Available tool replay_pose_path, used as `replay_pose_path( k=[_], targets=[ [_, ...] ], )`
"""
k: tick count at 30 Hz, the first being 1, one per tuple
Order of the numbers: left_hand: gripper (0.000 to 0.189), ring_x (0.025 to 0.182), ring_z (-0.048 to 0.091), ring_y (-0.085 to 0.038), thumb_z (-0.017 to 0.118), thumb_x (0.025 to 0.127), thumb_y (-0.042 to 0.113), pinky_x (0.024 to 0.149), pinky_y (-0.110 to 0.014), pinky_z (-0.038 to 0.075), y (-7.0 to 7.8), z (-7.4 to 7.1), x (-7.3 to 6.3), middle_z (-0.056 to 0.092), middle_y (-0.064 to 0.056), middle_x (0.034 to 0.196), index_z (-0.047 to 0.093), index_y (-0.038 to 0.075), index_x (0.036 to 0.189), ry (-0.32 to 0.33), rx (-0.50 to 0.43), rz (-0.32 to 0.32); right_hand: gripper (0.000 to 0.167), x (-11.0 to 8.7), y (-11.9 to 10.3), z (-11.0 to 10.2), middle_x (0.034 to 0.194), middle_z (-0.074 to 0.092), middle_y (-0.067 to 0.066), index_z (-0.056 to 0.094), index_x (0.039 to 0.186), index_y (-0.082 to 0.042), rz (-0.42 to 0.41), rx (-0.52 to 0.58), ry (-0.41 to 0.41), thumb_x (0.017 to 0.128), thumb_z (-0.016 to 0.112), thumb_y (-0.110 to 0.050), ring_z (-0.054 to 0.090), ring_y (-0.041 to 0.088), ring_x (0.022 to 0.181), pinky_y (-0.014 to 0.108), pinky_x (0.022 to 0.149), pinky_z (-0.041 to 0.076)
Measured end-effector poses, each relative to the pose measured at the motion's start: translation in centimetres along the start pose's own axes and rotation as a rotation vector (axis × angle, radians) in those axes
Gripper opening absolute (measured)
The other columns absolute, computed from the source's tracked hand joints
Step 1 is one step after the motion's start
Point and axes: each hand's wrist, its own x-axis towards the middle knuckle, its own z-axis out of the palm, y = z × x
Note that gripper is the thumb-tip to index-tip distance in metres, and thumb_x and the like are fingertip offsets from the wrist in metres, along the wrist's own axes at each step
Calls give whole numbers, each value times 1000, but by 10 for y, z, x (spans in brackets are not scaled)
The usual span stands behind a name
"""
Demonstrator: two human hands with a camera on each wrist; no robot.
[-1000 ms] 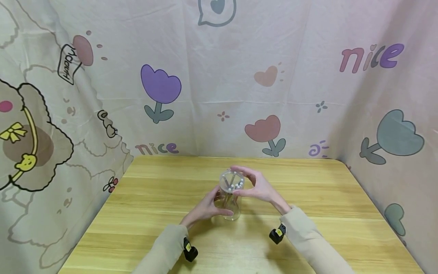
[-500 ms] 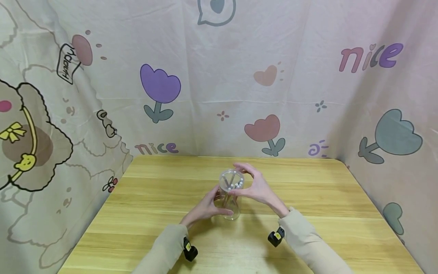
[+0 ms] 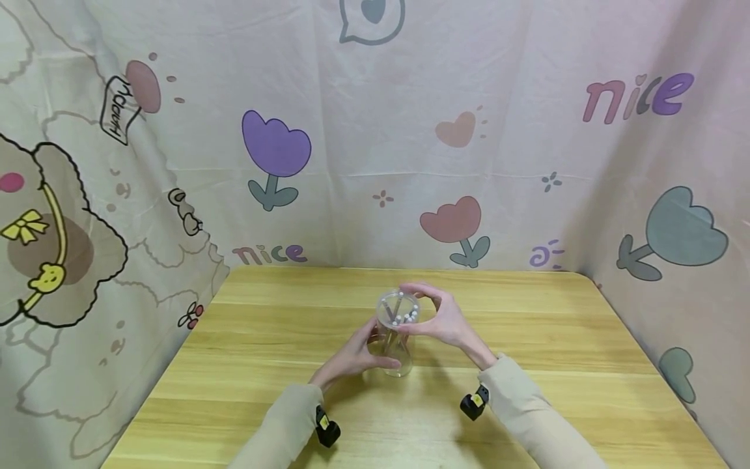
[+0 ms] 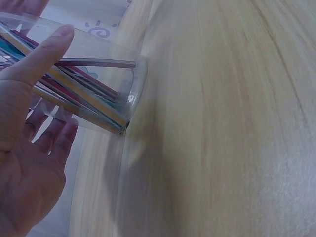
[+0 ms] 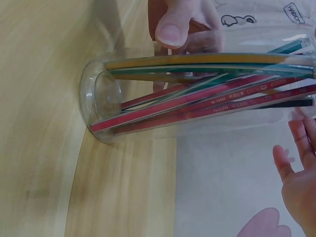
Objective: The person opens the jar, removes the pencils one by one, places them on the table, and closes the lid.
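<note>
A tall clear plastic jar (image 3: 401, 365) stands upright on the wooden table, full of long pencils (image 5: 197, 101). Red, yellow, green and dark shafts show through its wall in the right wrist view. My left hand (image 3: 353, 354) grips the jar's body, thumb in front and fingers behind. At the top, my right hand (image 3: 441, 319) holds the round clear lid (image 3: 391, 303) by its edge, thumb on the near side and fingers on the far side. Pale pencil ends show through the lid. The right wrist view catches only part of the right hand (image 5: 302, 190).
The light wooden table (image 3: 281, 326) extends around the jar on all sides. Behind it and at both sides hangs a printed cloth (image 3: 363, 130) with flowers and lettering. Each sleeve cuff carries a small black wrist camera (image 3: 474, 402).
My right hand's fingers and thumb have shifted slightly around the lid's edge, the wrist dipping and then rising again. The left hand and the jar stay in place.
</note>
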Motion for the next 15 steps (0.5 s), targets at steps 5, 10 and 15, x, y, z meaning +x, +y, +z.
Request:
replay_pose_path(
  k=[5, 10, 15],
  targets=[
    [101, 141, 47, -35, 88, 76, 25, 118, -58, 38, -1, 0, 1, 45, -7, 157, 27, 32, 158, -2, -6, -4, 72, 0, 3, -3, 137, 65, 14, 60, 137, -5, 5, 47, -38, 70, 89, -8, 59, 29, 117, 46, 107, 44],
    [102, 140, 48, -35, 88, 77, 24, 118, -58, 39, -1, 1, 2, 46, -8, 157, 27, 30, 158, -6, -2, 6, 74, -1, 1, -7, 142, 61, 14, 55, 141, -7, -22, 1, -83, 74, 87, -13, 57, 33, 117, 56, 109, 42],
    [102, 139, 49, -35, 88, 77, 24, 117, -58, 40, -1, 0, 2, 46, -7, 157, 27, 24, 159, -5, 6, 9, 83, -1, -5, -4, 145, 57, 9, 52, 145, -16, -42, -141, -76, 72, 90, -23, 54, 29, 122, 56, 107, 45]
  ],
)
